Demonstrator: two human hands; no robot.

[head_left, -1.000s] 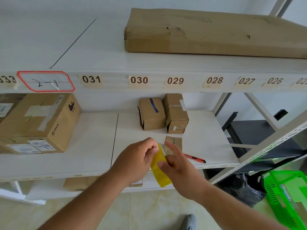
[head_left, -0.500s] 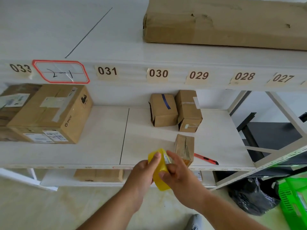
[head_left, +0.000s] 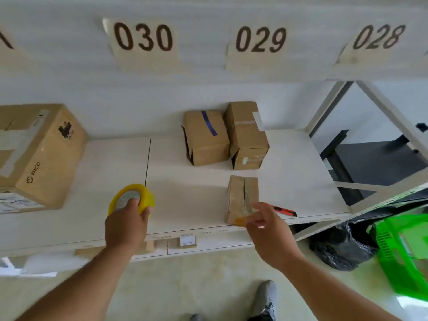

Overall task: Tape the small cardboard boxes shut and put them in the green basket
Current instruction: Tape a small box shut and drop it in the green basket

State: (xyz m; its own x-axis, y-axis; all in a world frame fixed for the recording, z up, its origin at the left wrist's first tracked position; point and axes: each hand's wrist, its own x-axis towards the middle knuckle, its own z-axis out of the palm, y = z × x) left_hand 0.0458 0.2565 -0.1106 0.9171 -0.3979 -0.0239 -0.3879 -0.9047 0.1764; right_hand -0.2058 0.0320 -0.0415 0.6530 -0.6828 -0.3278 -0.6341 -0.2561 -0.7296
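Note:
A small cardboard box [head_left: 242, 193] with an open seam on top lies near the front edge of the white shelf [head_left: 185, 188]. My right hand [head_left: 268, 230] is at the box's near end and pinches a translucent strip of tape [head_left: 245, 212] against it. Well to the left, my left hand [head_left: 126, 225] grips a yellow tape roll [head_left: 133, 193] just above the shelf. Two more small boxes, one with a blue stripe [head_left: 206, 137] and one beside it [head_left: 247, 135], stand at the back. The green basket [head_left: 403, 251] sits on the floor at the lower right.
A red utility knife [head_left: 282, 210] lies on the shelf just right of the box. A large taped carton [head_left: 39, 154] fills the shelf's left end. A black plastic bag [head_left: 340, 246] lies on the floor beside the basket. The number-labelled upper shelf hangs close overhead.
My hands have parted: the left carried the tape roll to the left, and the right moved right to the box's near end with a tape strip. The view has moved closer to the shelf.

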